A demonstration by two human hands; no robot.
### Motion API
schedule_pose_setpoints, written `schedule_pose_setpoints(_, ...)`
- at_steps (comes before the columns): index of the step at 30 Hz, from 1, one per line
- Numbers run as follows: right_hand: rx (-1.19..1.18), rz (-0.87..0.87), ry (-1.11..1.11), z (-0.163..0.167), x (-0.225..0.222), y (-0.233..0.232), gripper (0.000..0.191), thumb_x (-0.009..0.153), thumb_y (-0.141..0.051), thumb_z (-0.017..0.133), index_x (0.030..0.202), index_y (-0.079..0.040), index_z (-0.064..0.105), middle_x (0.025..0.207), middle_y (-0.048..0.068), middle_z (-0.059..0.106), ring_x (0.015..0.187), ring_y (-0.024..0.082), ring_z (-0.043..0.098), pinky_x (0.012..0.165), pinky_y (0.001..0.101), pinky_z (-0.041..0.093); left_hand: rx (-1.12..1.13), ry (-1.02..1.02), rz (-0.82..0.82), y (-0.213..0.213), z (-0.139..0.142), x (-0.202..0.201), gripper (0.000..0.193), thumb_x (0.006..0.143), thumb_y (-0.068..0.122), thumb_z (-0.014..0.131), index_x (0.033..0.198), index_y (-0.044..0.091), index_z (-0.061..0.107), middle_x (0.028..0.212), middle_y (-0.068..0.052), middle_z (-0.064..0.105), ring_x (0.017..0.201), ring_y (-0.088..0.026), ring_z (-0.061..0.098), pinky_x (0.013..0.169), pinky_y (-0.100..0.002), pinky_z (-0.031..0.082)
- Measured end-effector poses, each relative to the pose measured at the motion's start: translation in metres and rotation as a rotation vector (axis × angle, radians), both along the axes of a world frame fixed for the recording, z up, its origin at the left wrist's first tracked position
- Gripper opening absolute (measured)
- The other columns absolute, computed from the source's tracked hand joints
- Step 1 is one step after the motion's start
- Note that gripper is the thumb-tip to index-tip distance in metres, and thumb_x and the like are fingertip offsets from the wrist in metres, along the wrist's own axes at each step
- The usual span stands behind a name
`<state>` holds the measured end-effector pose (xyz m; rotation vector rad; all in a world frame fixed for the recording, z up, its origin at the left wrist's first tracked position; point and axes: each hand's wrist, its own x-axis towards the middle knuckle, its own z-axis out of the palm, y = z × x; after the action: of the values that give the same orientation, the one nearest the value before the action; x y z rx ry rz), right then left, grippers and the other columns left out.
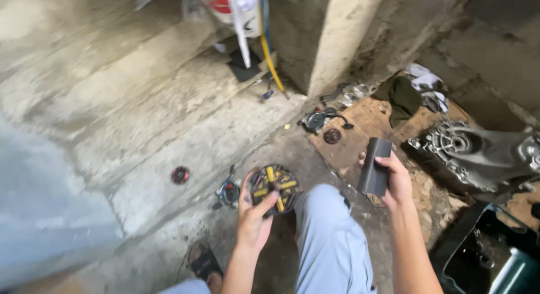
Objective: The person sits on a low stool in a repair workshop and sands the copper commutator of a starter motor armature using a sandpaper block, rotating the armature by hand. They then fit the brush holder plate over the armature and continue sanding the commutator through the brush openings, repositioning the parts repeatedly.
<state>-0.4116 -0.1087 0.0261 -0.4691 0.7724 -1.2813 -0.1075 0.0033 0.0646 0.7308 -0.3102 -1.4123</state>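
Observation:
My left hand [253, 215] grips a round black part with yellow pieces around its face [275, 187], held over my knee. My right hand [395, 184] holds a dark grey cylindrical sleeve [375, 165] upright, a little to the right of the round part. My leg in light blue trousers [332, 238] runs between the two arms. Both hands hover above a dirty concrete floor.
A grey metal engine casing [478, 153] lies at the right on cardboard [365, 122] with rags and small parts. A black tray [495, 254] sits at the lower right. A small red disc [180, 174] and a yellow hose [271, 60] lie on the concrete.

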Motion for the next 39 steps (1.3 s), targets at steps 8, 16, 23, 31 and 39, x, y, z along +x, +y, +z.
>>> schedule_pose_setpoints(8,0.051,0.229,-0.060,0.061,0.089,0.084,0.049,0.079,-0.005,0.058,0.127,0.003,0.052,0.106,0.027,0.067,0.095,0.041,0.070,0.090,0.0511,0.058,-0.143,0.097,0.096,0.066,0.030,0.002,0.072,0.078,-0.013,0.071,0.144,0.006,0.048,0.127,-0.009,0.061,0.114,-0.021,0.064,0.100,-0.038,0.054)
schedule_pose_setpoints(16,0.142,0.457,0.092,0.020,0.139,0.115,0.037,0.089,-0.013,0.071,0.119,0.000,0.054,0.090,0.011,0.063,0.074,0.021,0.065,0.070,0.0361,0.059,-0.047,-0.069,0.109,0.100,-0.014,0.024,0.078,0.075,-0.014,0.073,0.145,0.007,0.046,0.132,-0.008,0.059,0.120,-0.021,0.061,0.099,-0.036,0.053)
schedule_pose_setpoints(23,0.014,0.534,0.348,0.007,0.164,0.147,0.036,0.088,-0.022,0.078,0.114,-0.003,0.062,0.091,0.005,0.068,0.076,0.014,0.065,0.069,0.0298,0.055,-0.021,-0.259,0.065,0.109,-0.034,0.028,0.078,0.075,-0.014,0.076,0.146,0.005,0.048,0.132,-0.011,0.062,0.122,-0.022,0.062,0.104,-0.036,0.053)
schedule_pose_setpoints(31,-0.084,0.399,0.488,0.047,0.167,0.146,0.031,0.086,-0.016,0.079,0.110,-0.004,0.063,0.094,0.001,0.068,0.082,0.009,0.064,0.074,0.0275,0.055,-0.025,-0.091,0.041,0.109,-0.018,0.021,0.068,0.086,-0.009,0.066,0.149,0.007,0.048,0.138,-0.010,0.061,0.125,-0.021,0.061,0.104,-0.035,0.052)
schedule_pose_setpoints(39,-0.019,0.631,0.750,0.034,0.210,0.131,0.019,0.098,-0.024,0.061,0.103,-0.006,0.061,0.080,0.009,0.066,0.065,0.021,0.064,0.061,0.0377,0.053,-0.068,-0.101,0.125,0.077,-0.031,0.048,0.064,0.088,-0.010,0.067,0.147,0.008,0.049,0.132,-0.010,0.062,0.118,-0.021,0.064,0.099,-0.038,0.054)
